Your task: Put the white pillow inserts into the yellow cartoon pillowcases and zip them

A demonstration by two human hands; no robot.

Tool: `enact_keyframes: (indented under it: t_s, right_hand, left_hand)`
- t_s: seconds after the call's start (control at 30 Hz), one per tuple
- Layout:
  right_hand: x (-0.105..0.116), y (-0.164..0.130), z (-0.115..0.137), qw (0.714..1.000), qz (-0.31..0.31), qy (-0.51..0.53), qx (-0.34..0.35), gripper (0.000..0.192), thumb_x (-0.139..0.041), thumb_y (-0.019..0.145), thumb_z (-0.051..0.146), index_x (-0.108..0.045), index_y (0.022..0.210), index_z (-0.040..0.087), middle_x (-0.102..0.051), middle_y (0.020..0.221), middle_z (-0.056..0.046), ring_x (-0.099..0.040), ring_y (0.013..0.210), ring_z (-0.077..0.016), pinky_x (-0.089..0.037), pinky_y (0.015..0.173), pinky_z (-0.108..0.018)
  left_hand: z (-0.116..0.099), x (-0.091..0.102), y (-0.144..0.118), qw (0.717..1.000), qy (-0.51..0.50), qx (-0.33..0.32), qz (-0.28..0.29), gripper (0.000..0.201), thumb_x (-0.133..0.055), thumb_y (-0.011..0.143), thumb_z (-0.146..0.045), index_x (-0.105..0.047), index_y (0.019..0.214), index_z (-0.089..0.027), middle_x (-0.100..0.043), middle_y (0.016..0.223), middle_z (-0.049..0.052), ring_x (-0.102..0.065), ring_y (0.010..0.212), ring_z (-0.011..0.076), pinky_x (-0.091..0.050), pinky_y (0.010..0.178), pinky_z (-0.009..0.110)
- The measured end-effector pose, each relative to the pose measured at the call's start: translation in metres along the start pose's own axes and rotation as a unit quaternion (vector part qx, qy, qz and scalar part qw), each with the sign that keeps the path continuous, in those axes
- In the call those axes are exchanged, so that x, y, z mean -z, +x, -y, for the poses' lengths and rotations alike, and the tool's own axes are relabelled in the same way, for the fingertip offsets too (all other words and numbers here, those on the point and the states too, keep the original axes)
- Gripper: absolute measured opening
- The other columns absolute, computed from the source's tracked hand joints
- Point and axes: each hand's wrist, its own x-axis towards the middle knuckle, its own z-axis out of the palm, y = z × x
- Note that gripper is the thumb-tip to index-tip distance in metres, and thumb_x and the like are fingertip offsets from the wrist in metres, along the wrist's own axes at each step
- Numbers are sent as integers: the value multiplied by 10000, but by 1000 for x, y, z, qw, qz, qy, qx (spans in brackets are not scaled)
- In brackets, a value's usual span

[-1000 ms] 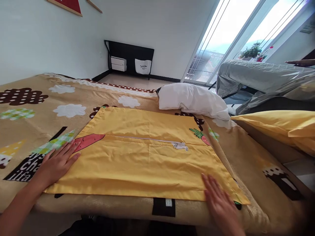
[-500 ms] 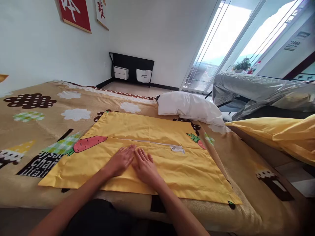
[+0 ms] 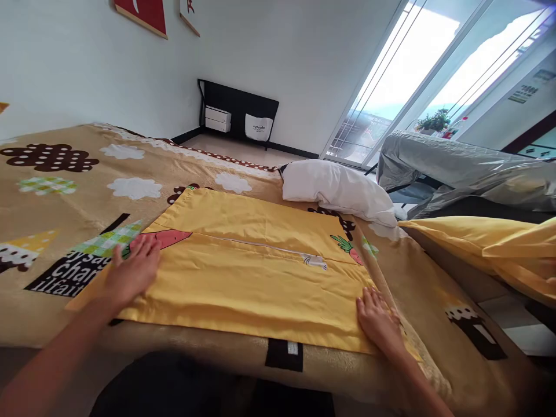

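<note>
Both arms reach forward, spread wide; left hand (image 3: 130,272) and right hand (image 3: 377,321) lie flat, palms down.

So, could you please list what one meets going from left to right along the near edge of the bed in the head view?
Left hand → yellow pillowcase → right hand → brown patterned blanket.

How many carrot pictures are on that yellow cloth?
2: one carrot at the yellow cloth's left edge by the left hand, one near its right edge. Others may be hidden underneath.
</note>
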Motion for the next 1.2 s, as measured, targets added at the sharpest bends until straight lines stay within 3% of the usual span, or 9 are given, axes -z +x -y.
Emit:
enact_keyframes:
  t_s: [0.2, 0.33, 0.53, 0.67, 0.77, 0.83, 0.97, 1.07, 1.2]
  right_hand:
    - [41, -25, 197, 942, 27, 153, 298, 569, -310, 949, 299, -325, 1491, 126, -226, 1580, -107, -153, 1474, -212, -205, 1180, -430]
    - [40, -21, 249, 897, 14, 192, 397, 591, -350, 971, 425, -296, 1511, 191, -171, 1590, -51, -119, 1479, -194, -130, 1201, -447]
    - [35, 33, 244, 904, 13, 177, 389, 610, -309, 985, 478, -278, 1517, 182, -204, 1583, -54, -140, 1476, -181, -121, 1203, -437]
    - [46, 62, 260, 886, 56, 170, 428, 625, -288, 980, 526, -309, 1507, 190, -233, 1574, -66, -164, 1471, -191, -148, 1196, -441]
    - [53, 85, 278, 867, 92, 170, 459, 586, -231, 994, 512, -341, 1493, 226, -258, 1567, -44, -194, 1463, -171, -181, 1187, -426]
    - [51, 103, 287, 866, 90, 168, 462, 547, -212, 1006, 460, -354, 1486, 241, -263, 1567, -22, -190, 1463, -147, -171, 1190, -408]
    - [36, 152, 282, 905, 32, 156, 394, 543, -247, 999, 435, -297, 1509, 256, -189, 1591, -10, -137, 1475, -153, -122, 1199, -426]
    - [21, 199, 238, 940, 6, 122, 318, 587, -248, 984, 512, -253, 1522, 277, -191, 1592, 13, -142, 1475, -158, -125, 1200, -441]
    - [1, 256, 144, 974, -9, 98, 204, 593, -208, 978, 511, -261, 1519, 273, -204, 1592, 5, -170, 1470, -173, -157, 1194, -458]
  left_hand:
    - [-136, -7, 28, 970, -7, -180, 166, 557, -288, 961, -314, -315, 1505, -197, -245, 1575, 55, -219, 1460, 220, -196, 1168, 502]
    - [-122, -15, 23, 975, -28, -167, 144, 568, -274, 983, -467, -326, 1501, -239, -272, 1567, 35, -237, 1455, 203, -197, 1175, 453]
    - [-52, 10, 29, 978, 36, -49, 197, 600, -311, 967, -461, -277, 1517, -223, -228, 1577, 64, -234, 1454, 256, -190, 1150, 559]
    - [-78, 41, 57, 961, 91, -65, 253, 460, -417, 919, -281, -562, 1324, -119, -486, 1426, 188, -506, 1269, 338, -432, 988, 515]
    - [-123, 45, 89, 962, 84, -144, 218, 355, -437, 837, -98, -676, 1100, -113, -675, 1155, 172, -642, 1060, 294, -484, 918, 427]
    - [-154, 30, 113, 957, 39, -210, 196, 425, -447, 842, -94, -611, 1234, -119, -621, 1275, 156, -575, 1193, 259, -435, 1011, 380]
    - [-182, -31, 164, 942, -36, -248, 224, 573, -357, 978, -351, -284, 1511, -152, -207, 1585, 87, -216, 1460, 216, -207, 1186, 410]
    - [-152, -65, 195, 962, -55, -168, 206, 583, -275, 984, -501, -251, 1520, -274, -155, 1598, -2, -175, 1472, 211, -160, 1189, 491]
    - [-71, -71, 222, 993, -21, -24, 115, 597, -235, 980, -503, -278, 1514, -241, -210, 1591, 25, -198, 1465, 245, -162, 1172, 526]
